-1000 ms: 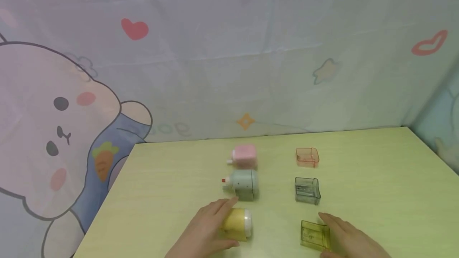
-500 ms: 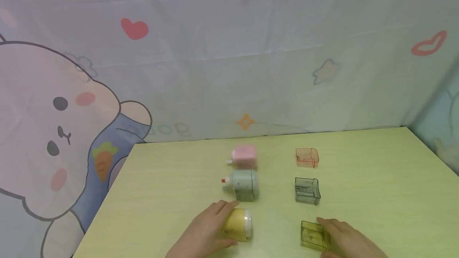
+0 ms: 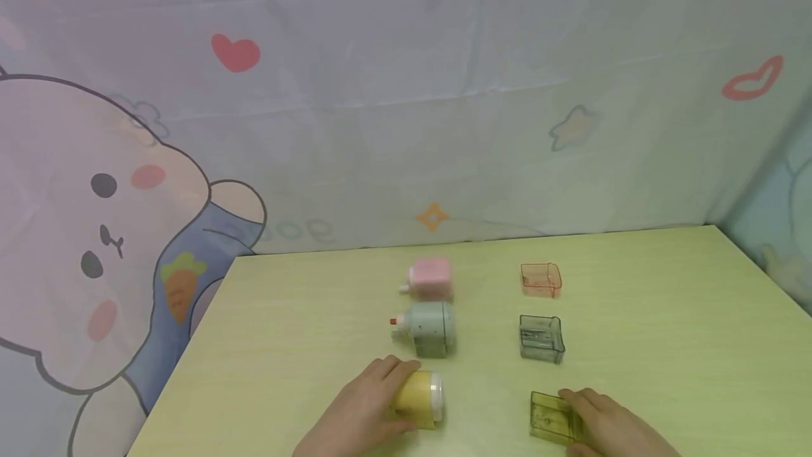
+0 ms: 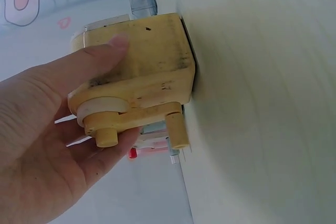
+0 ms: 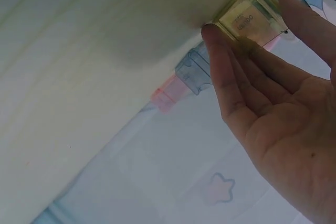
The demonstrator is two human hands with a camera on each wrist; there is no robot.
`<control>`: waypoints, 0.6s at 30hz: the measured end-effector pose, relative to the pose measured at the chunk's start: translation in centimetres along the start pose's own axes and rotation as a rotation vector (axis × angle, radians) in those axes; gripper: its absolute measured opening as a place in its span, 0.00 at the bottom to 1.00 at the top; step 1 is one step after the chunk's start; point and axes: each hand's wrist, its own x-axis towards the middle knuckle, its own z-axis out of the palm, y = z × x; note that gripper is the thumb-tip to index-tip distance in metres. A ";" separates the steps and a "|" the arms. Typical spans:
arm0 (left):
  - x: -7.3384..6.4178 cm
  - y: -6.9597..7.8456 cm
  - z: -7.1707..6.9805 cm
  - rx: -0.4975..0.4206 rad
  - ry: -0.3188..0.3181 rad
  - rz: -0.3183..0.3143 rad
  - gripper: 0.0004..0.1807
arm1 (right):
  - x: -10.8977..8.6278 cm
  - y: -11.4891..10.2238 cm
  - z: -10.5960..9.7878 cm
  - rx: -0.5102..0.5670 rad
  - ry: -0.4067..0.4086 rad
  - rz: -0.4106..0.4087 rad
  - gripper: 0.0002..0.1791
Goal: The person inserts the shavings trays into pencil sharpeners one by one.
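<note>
In the head view my left hand (image 3: 364, 407) grips a yellow pencil sharpener (image 3: 415, 400) that lies near the front of the table. The left wrist view shows the thumb on one side of its scuffed yellow body (image 4: 152, 45), the fingers partly hidden on the other, and a small crank handle (image 4: 177, 129) facing the camera. To the right, my right hand (image 3: 612, 425) holds a clear yellow shavings drawer (image 3: 550, 418) by its right end. Thumb and fingertips lie at opposite sides of that drawer (image 5: 254, 17) in the right wrist view.
Behind the yellow sharpener stand a grey-green sharpener (image 3: 431, 330) with a red-tipped crank and a pink sharpener (image 3: 431, 277). A clear grey drawer (image 3: 541, 339) and a clear red drawer (image 3: 540, 281) sit to their right. A printed cloth (image 3: 380, 90) hangs behind the table.
My right hand has come slightly left, its fingertips now closer over the yellow drawer. The left thumb and fingers have drawn in on the yellow sharpener. Both objects stay in place.
</note>
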 end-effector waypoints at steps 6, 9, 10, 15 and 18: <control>0.3 -0.2 0.0 -0.015 -0.001 0.006 0.33 | 0.3 0.0 0.1 0.000 0.025 -0.007 0.31; 0.4 -0.3 0.0 -0.019 -0.009 0.011 0.33 | 0.4 -0.1 0.1 0.003 0.022 0.001 0.31; 0.4 -0.3 0.1 -0.021 -0.012 0.012 0.33 | 0.4 -0.1 0.1 0.004 0.019 0.006 0.31; 0.3 -0.4 0.2 -0.025 -0.004 0.022 0.33 | 0.7 -0.5 0.0 0.015 -0.013 0.036 0.31; 0.2 -0.4 0.2 -0.030 0.009 0.028 0.32 | 0.9 -0.7 -0.1 0.028 -0.031 0.057 0.31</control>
